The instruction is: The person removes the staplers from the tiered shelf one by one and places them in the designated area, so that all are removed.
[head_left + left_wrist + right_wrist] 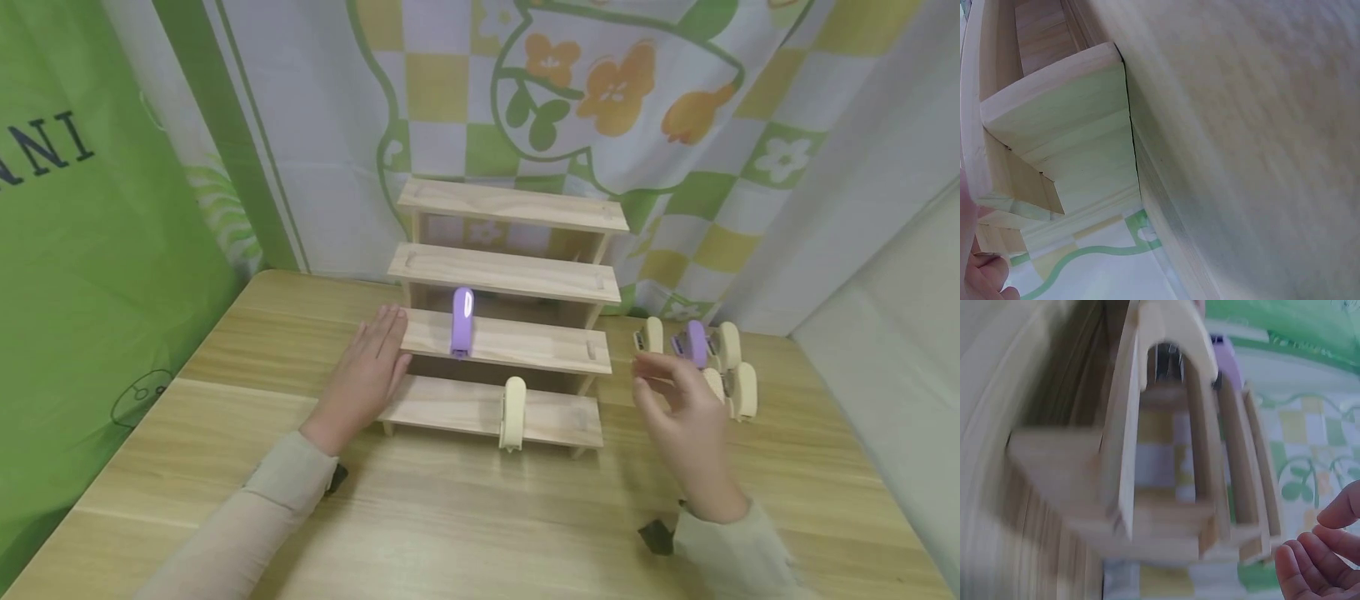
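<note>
Right hand (686, 425) nearer, looks empty, thumb and fingers apart | nearest cream stapler (655, 333) just beyond its fingertips, toward tabletop's (795, 475) far right corner, long axis roughly front-to-back | left hand (363, 375) flat against rack's (510, 271) left end

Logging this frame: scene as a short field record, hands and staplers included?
shelf: four wooden steps, on table
purple stapler: second step from bottom
cream stapler: bottom step
side staplers: right of shelf, one purple, others cream, partly behind right hand
left hand: fingers straight, at shelf's left end
right hand: nothing held, fingers bent, by side staplers
</note>
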`<state>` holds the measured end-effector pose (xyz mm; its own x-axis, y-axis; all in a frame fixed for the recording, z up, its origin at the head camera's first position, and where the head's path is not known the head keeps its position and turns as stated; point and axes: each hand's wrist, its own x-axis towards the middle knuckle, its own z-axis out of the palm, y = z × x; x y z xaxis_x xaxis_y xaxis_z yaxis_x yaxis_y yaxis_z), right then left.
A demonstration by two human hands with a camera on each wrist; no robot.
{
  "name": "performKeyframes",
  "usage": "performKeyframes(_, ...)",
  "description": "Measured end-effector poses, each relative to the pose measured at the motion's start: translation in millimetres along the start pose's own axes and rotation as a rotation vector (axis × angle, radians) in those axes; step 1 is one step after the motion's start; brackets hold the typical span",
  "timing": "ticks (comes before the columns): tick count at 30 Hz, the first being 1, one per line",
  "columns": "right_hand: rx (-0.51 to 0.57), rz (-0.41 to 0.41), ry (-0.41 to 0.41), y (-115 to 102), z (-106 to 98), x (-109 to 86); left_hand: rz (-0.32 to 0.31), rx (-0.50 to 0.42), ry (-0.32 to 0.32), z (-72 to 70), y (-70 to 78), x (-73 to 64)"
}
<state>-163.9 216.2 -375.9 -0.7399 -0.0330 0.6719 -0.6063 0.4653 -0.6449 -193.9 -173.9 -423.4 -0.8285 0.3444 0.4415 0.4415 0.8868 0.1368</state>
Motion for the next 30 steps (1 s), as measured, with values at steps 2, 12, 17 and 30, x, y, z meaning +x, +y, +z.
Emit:
performKeyframes(2,0.038,-0.022,-0.021,-4.2,8.0,0.9,-0.004,-0.003,-0.010,-0.9,0.6,0.6)
performKeyframes(12,0.176,-0.050,-0.126,-23.2,48.8,-1.5,-0.005,-0.022,-0.017,-1.7,1.4,0.1)
performKeyframes(17,0.201,-0.057,-0.187,-31.6,66.1,1.7,0.007,-0.017,0.009,-1.1,0.6,0.2)
performKeyframes(30,0.265,0.126,-0.264,-55.6,102.1,17.7,0.016,-0.025,0.035,0.7,-0.1,0.1)
